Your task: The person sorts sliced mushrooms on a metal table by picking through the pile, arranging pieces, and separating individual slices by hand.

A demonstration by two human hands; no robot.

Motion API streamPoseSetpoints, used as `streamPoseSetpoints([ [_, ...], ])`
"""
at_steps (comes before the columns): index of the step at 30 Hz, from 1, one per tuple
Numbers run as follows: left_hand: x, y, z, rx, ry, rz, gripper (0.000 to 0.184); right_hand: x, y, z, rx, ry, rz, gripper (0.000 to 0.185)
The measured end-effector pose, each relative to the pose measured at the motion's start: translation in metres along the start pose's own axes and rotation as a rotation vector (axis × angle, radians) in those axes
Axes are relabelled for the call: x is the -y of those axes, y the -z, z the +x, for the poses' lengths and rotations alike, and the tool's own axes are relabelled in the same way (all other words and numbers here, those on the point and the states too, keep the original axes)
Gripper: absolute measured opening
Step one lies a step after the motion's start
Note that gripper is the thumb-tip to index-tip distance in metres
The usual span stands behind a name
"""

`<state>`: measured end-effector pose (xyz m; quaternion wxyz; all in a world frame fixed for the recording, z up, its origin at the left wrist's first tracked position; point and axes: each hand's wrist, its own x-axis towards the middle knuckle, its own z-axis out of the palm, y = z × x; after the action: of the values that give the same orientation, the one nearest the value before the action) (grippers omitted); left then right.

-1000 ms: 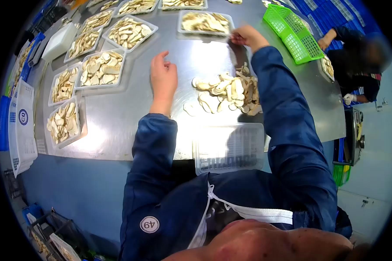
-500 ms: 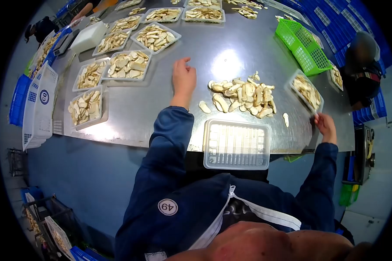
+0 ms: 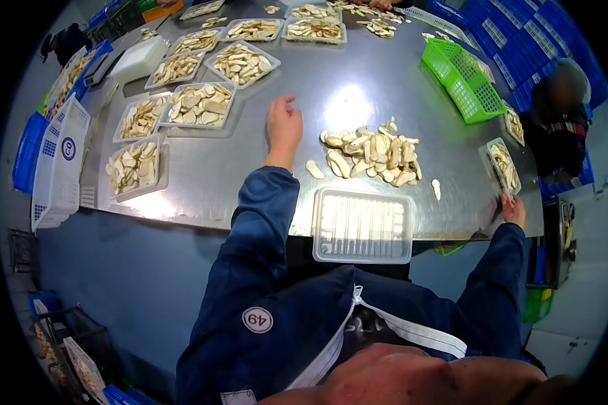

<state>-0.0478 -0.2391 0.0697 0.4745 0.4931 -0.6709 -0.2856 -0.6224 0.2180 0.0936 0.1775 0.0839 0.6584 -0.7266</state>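
On the right, my right hand (image 3: pixel 513 209) grips the near end of a filled tray (image 3: pixel 502 166) of sliced mushrooms at the table's right edge. My left hand (image 3: pixel 285 132) is over the table left of the loose mushroom slices (image 3: pixel 378 154), fingers partly curled and apart, holding nothing. An empty clear tray (image 3: pixel 363 225) lies at the near table edge, below the loose slices. One single slice (image 3: pixel 436 190) lies to the right of the pile, another (image 3: pixel 314 169) to its left.
Several filled trays (image 3: pixel 199 105) stand on the left and back of the steel table (image 3: pixel 250 189). A green basket (image 3: pixel 463 79) is at the right, near another person (image 3: pixel 562 125). White crates (image 3: pixel 66 162) stand at the left edge.
The filled tray has gone from the table's far middle to its right edge, carried by my right hand, and turned more lengthwise. My left hand stays beside the pile. The view has shifted.
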Motion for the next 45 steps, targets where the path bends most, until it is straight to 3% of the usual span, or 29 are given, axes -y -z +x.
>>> streamPoseSetpoints([
  [2,0.0,0.0,0.002,0.002,0.028,-0.018,0.031,0.003,-0.024,-0.012,-0.158,-0.003,-0.222,0.023],
  [4,0.0,-0.001,0.003,0.033,0.113,-0.022,0.031,-0.01,-0.046,0.055,-0.484,0.606,-0.687,0.019],
  [5,-0.001,-0.002,0.005,0.056,0.152,-0.024,0.031,-0.016,-0.09,0.017,0.034,0.933,-0.506,0.023],
  [6,0.0,-0.005,0.004,0.045,0.148,-0.049,0.03,-0.005,-0.145,-0.023,0.176,0.402,-0.563,0.027],
  [7,0.0,-0.008,0.005,0.032,0.145,-0.075,0.028,-0.014,-0.212,-0.081,0.542,0.393,-0.319,0.027],
  [9,-0.004,-0.006,0.009,0.005,0.208,-0.203,0.027,-0.029,-0.335,-0.197,0.733,0.285,-0.469,0.034],
  [10,-0.007,0.0,0.011,-0.004,0.275,-0.299,0.027,-0.044,-0.381,-0.225,1.016,0.202,-0.472,0.037],
  [11,-0.007,0.006,0.013,-0.016,0.34,-0.392,0.026,-0.06,-0.424,-0.262,1.126,0.157,-0.516,0.036],
  [13,0.005,0.008,0.014,-0.166,0.279,-0.379,0.026,-0.097,-0.5,-0.301,1.291,0.065,-0.575,0.036],
  [17,0.013,0.005,0.014,-0.295,0.198,-0.433,0.023,-0.179,-0.619,-0.309,1.194,-0.156,-0.479,0.033],
  [19,0.001,0.016,0.014,-0.279,0.192,-0.353,0.023,-0.208,-0.649,-0.319,1.088,-0.248,-0.412,0.031],
  [21,-0.002,0.012,0.013,-0.297,0.146,-0.334,0.021,-0.238,-0.674,-0.323,1.153,-0.236,-0.372,0.024],
  [23,-0.006,0.011,0.013,-0.248,0.249,-0.47,0.023,-0.24,-0.694,-0.336,0.988,-0.274,-0.503,0.024],
  [28,-0.005,0.011,0.013,-0.197,0.202,-0.437,0.023,-0.205,-0.673,-0.316,0.97,-0.088,-0.624,0.026],
  [30,-0.002,0.012,0.013,-0.166,0.234,-0.455,0.024,-0.189,-0.653,-0.273,0.907,-0.189,-0.587,0.027],
  [33,-0.003,0.008,0.012,-0.156,0.195,-0.464,0.025,-0.153,-0.585,-0.183,1.071,-0.029,-0.614,0.021],
  [35,0.001,0.003,0.012,-0.162,0.122,-0.415,0.025,-0.114,-0.525,-0.149,0.944,-0.042,-0.673,0.019],
  [36,-0.002,0.005,0.011,-0.127,0.161,-0.435,0.025,-0.107,-0.49,-0.119,0.987,-0.033,-0.529,0.018],
  [37,-0.007,0.008,0.01,-0.094,0.198,-0.454,0.025,-0.08,-0.453,-0.13,0.795,-0.045,-0.54,0.017],
  [40,0.007,0.004,0.012,-0.077,0.196,-0.468,0.026,-0.039,-0.34,-0.107,0.718,-0.038,-0.393,0.01],
  [45,0.014,0.002,0.014,-0.055,0.169,-0.399,0.027,-0.004,-0.174,-0.098,0.406,-0.018,-0.322,0.008],
])
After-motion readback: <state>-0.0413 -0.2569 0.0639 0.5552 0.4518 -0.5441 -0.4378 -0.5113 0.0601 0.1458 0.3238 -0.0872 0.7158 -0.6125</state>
